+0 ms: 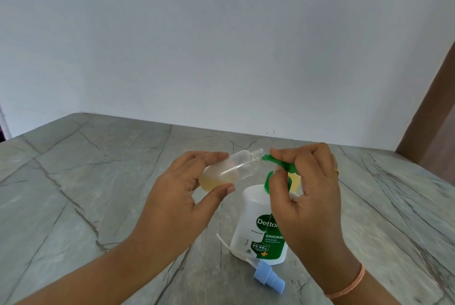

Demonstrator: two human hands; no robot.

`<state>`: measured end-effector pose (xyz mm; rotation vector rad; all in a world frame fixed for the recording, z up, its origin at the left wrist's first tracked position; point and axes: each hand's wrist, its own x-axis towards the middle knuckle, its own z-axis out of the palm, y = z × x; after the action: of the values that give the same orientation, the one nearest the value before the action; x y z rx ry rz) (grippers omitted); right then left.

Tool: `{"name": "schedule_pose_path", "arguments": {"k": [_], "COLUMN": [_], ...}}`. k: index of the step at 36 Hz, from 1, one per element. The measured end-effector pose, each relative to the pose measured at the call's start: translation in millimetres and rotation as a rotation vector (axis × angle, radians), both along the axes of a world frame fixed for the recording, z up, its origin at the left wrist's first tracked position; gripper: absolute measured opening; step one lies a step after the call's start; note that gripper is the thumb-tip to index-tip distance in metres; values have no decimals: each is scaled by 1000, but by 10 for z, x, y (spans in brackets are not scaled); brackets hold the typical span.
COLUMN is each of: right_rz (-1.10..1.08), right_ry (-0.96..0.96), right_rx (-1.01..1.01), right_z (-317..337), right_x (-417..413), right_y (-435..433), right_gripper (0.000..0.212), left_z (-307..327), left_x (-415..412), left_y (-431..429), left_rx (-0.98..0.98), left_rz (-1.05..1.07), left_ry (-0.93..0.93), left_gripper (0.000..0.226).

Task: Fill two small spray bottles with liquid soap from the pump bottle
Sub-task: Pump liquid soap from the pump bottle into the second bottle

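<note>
Left hand (182,189) holds tilted spray bottle (231,169), mouth at green nozzle (270,159); right hand (305,181) on pump bottle (256,228) head.

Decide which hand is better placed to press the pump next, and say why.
The right hand: it grips the green pump of the soap bottle. The left hand holds the small bottle tilted, mouth at the pump.

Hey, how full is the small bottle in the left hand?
Partly full: the small bottle has yellowish soap only near its base; the rest looks clear.
</note>
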<state>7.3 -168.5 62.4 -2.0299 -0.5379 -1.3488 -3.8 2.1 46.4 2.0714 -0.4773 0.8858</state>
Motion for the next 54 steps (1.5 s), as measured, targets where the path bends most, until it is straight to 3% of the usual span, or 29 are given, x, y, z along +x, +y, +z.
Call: {"name": "schedule_pose_path", "arguments": {"k": [17, 29, 39, 54], "right_rz": [21, -21, 9, -31], "right_ry": [69, -20, 101, 12], "right_rx": [-38, 11, -72, -7], "right_z": [123, -36, 140, -25], "right_x": [-25, 13, -32, -13], "right_y": [-56, 43, -74, 23], "right_gripper": [25, 23, 25, 25], "left_z": [-13, 1, 20, 20], "left_x": [-17, -25, -36, -42], "left_y": [4, -7, -12, -4], "left_rx": [-77, -26, -30, -41], "left_rz": [-45, -17, -10, -13], "left_ry": [66, 102, 115, 85], "left_gripper": [41, 46, 41, 41]}}
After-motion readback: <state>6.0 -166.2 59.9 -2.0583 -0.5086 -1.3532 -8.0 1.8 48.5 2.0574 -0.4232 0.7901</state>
